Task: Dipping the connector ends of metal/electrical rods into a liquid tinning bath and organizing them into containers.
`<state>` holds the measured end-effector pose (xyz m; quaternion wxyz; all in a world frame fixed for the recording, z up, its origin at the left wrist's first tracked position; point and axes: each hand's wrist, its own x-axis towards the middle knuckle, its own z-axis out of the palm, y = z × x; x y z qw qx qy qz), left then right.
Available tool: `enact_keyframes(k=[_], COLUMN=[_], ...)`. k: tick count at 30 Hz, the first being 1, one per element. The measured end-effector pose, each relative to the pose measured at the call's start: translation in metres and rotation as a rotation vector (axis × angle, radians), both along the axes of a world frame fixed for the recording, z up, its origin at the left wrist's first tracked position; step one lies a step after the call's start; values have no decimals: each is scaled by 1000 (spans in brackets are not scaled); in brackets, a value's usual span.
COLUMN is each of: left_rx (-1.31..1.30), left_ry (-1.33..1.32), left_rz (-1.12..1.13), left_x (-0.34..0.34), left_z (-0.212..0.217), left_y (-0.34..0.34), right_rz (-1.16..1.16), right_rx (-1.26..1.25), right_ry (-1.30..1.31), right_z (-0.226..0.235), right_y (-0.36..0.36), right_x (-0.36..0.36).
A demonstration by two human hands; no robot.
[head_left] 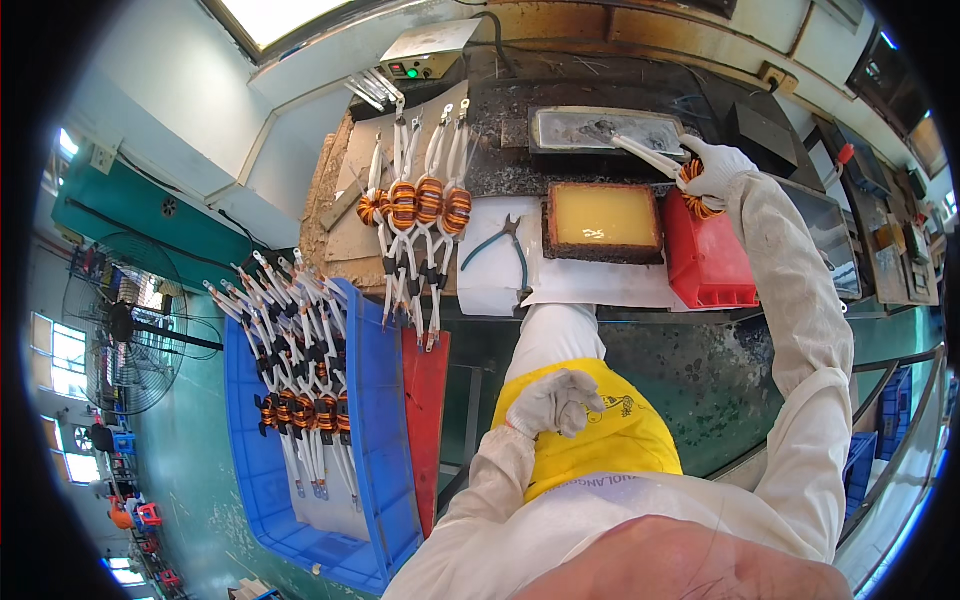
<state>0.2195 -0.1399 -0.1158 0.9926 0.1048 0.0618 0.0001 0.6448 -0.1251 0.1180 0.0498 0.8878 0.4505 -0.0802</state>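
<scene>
Gloved left hand (553,402) rests curled and empty against a yellow apron (610,440).
At one o'clock, right hand (712,170) grips a copper coil (690,185) over the solder tray (600,130).

This is a factory workshop. A stained, dirty workbench (600,85) holds a metal tray of grey molten metal (600,128). Copper wire coils with white leads (415,205) lie in rows, more fill a blue plastic crate (375,420), and a big floor fan (120,325) stands nearby.
</scene>
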Motion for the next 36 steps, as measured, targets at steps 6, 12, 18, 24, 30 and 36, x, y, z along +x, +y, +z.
enact_keyframes(k=[6, 12, 18, 24, 30, 36], left_rx=[20, -15, 3, 75, 100, 36], left_ry=[-31, -5, -2, 40, 26, 17], left_rz=[5, -10, -10, -29, -20, 10], left_x=[1, 0, 0, 1, 1, 1], left_z=[3, -1, 3, 15, 12, 5], left_y=[0, 1, 1, 3, 2, 0], right_rz=[13, 7, 6, 18, 20, 8], right_rx=[17, 10, 21, 30, 49, 49], right_ry=[-8, -21, -27, -37, -41, -31], right_z=[-2, -2, -5, -4, -6, -5], right_y=[-1, 0, 0, -2, -2, -2], right_x=[3, 0, 2, 1, 1, 1])
